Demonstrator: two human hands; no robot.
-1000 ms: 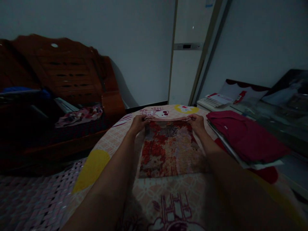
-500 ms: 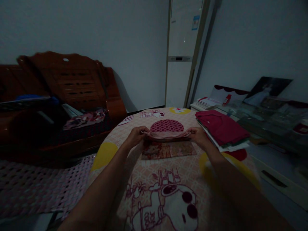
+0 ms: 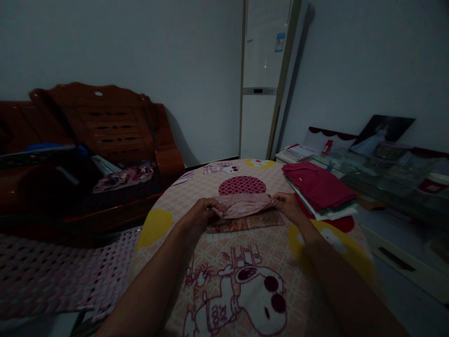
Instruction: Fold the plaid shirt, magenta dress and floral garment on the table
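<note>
A pale pink cloth (image 3: 245, 205), perhaps a garment, stretches between my hands over a round table. My left hand (image 3: 207, 209) pinches its left end, and my right hand (image 3: 285, 203) has the right end between thumb and fingers. Partly beneath the cloth lies a flat brown-and-red patterned piece (image 3: 250, 222); its front strip shows, and I cannot tell whether it is a separate thing. The cloth hides the rest of that piece. Both rest above a pink tablecloth (image 3: 217, 248) printed with cartoon dogs.
To the right, a folded dark red garment (image 3: 319, 185) tops a stack of folded clothes on the table edge. Beyond it stands a glass-topped cabinet (image 3: 372, 173) with a photo. At left is a wooden chair (image 3: 115, 121) holding clothes; a tall white air conditioner (image 3: 259, 117) stands behind.
Both hands have come slightly nearer to me with the cloth, which now lies lower and covers more of the patterned piece. The view has shifted a little.
</note>
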